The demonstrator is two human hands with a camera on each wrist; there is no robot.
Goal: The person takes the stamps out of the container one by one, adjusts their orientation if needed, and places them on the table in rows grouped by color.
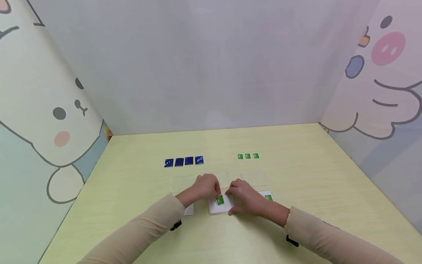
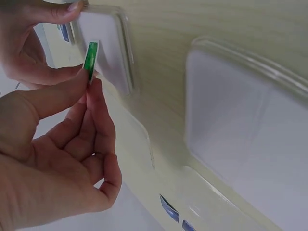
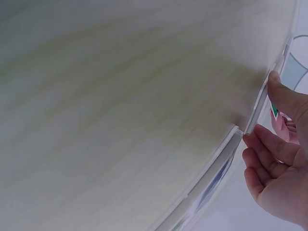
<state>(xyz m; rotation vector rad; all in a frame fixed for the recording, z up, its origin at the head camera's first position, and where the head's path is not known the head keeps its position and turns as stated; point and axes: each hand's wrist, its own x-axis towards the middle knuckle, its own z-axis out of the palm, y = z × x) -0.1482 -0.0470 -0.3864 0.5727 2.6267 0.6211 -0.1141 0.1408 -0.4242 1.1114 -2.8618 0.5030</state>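
My left hand (image 1: 207, 186) pinches a small green card (image 1: 220, 200) between thumb and forefinger. In the left wrist view the green card (image 2: 90, 58) stands upright over a white panel (image 2: 107, 36) with a clear rim; the other fingers are loosely curled. The same white panel (image 1: 219, 210) lies at the middle of the table in the head view. Its right side is gripped by my right hand (image 1: 245, 198), with thumb at the near corner and fingers at the far one. In the right wrist view, the right hand (image 3: 284, 168) spans the panel's thin edge (image 3: 257, 108).
A white panel (image 1: 189, 210) lies left, partly behind the left arm. Another, bearing a green card (image 1: 268, 197), shows behind the right hand. Beyond lie clear covers (image 1: 254, 179), several dark blue cards (image 1: 189, 161) and three small green cards (image 1: 248, 156).
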